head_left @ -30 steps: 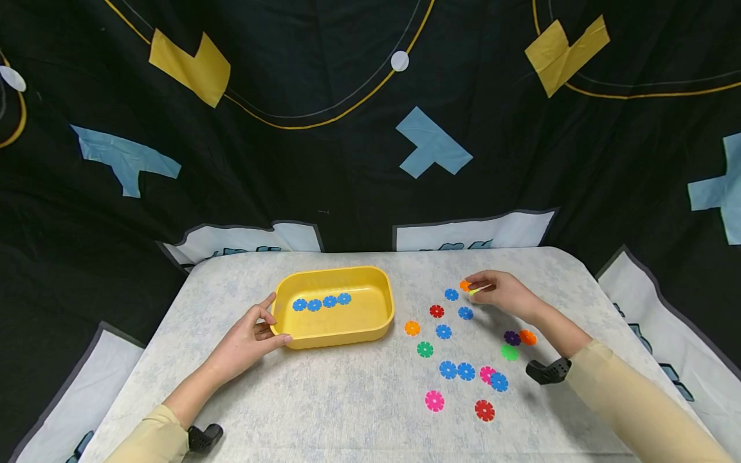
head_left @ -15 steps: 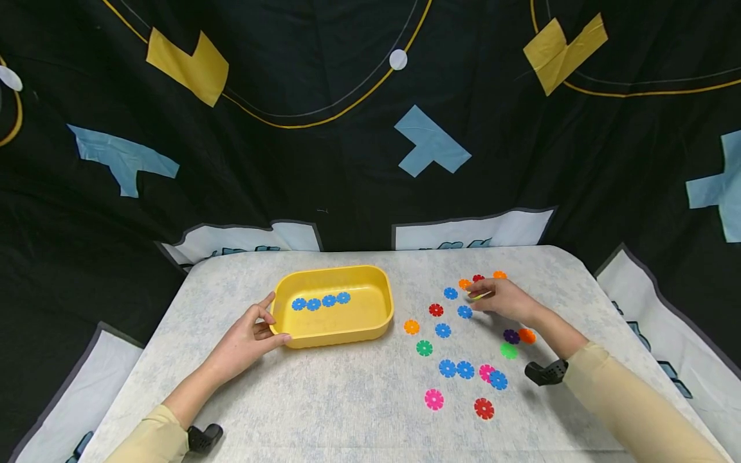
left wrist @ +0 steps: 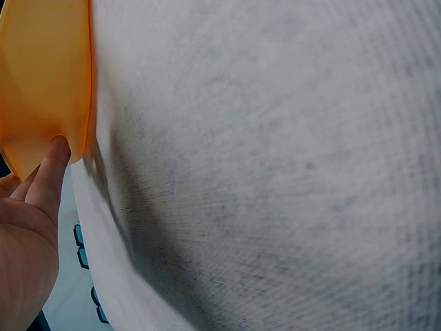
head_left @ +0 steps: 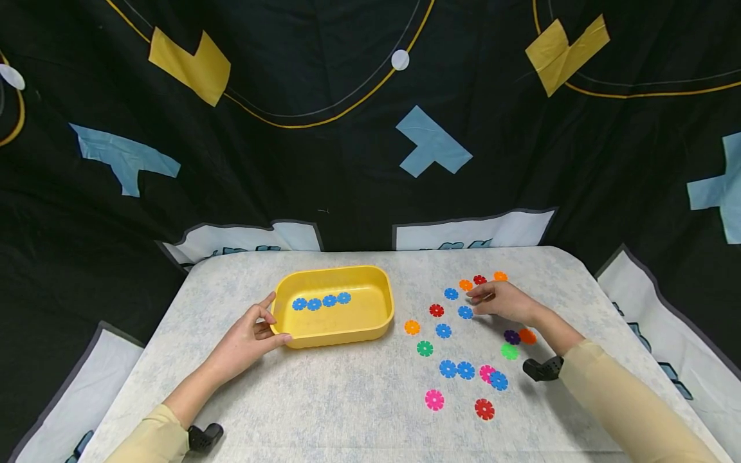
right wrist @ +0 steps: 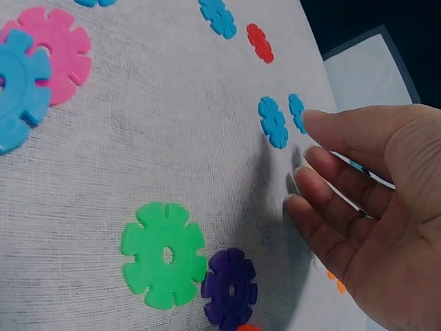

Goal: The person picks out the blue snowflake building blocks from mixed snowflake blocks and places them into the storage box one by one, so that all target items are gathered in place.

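Observation:
At the left end of the yellow plastic tray, my left hand holds the rim, thumb against the front corner; the left wrist view shows the thumb on its outer wall. In a row inside lie several blue notched discs. Over the right part of the table is my right hand, fingers loosely bent, beside a blue disc. In the right wrist view the right hand shows thumb and fingers apart with no disc between them.
Scattered around the right hand are an orange disc, red disc, purple disc, light green disc, pink disc and several more. A pale cloth covers the table; a black curtain hangs behind.
My right hand has drawn slightly down toward me, uncovering a red and an orange disc at the back. The yellow-green disc at its fingertips is out of sight now. The left hand stays put.

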A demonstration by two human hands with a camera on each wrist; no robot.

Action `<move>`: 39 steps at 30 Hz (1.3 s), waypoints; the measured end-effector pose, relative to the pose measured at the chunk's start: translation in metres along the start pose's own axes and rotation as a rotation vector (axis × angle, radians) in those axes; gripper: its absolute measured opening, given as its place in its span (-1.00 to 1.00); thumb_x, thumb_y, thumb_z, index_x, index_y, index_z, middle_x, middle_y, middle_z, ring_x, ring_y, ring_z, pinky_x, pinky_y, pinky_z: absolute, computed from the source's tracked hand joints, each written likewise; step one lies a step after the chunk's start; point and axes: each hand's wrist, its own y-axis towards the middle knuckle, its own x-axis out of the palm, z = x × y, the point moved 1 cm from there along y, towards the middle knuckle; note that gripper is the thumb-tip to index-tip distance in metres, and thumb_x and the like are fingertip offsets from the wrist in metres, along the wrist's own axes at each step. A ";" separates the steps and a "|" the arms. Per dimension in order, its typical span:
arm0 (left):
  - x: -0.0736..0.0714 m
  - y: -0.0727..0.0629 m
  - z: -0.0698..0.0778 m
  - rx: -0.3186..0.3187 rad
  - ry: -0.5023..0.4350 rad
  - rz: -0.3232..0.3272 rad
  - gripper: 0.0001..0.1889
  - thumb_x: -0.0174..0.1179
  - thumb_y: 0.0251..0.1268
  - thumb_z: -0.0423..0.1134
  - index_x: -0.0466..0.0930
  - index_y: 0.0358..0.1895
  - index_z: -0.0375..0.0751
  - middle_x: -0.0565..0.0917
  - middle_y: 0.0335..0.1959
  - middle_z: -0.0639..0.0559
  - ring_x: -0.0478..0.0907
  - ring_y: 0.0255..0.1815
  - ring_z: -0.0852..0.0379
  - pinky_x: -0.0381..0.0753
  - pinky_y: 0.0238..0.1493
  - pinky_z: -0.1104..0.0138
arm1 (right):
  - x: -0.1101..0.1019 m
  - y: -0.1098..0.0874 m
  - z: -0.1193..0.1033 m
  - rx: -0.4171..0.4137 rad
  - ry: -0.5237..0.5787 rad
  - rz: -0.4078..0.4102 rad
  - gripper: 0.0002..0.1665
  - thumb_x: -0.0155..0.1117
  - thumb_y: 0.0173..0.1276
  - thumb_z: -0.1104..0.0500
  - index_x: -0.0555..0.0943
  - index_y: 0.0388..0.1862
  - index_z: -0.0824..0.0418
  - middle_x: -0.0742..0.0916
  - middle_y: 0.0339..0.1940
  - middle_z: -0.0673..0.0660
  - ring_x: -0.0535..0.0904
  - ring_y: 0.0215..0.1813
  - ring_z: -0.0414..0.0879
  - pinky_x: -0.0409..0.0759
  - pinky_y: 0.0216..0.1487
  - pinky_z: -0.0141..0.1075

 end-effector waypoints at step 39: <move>0.000 0.000 0.000 -0.019 -0.006 -0.001 -0.39 0.52 0.16 0.05 0.31 -0.06 -0.23 0.02 0.67 -0.12 0.51 0.33 -0.26 0.65 0.11 0.34 | 0.004 0.021 0.013 -0.034 -0.093 -0.103 -0.56 0.49 0.33 0.20 0.63 0.17 0.20 0.65 0.09 0.13 0.46 0.10 0.07 0.53 0.16 -0.10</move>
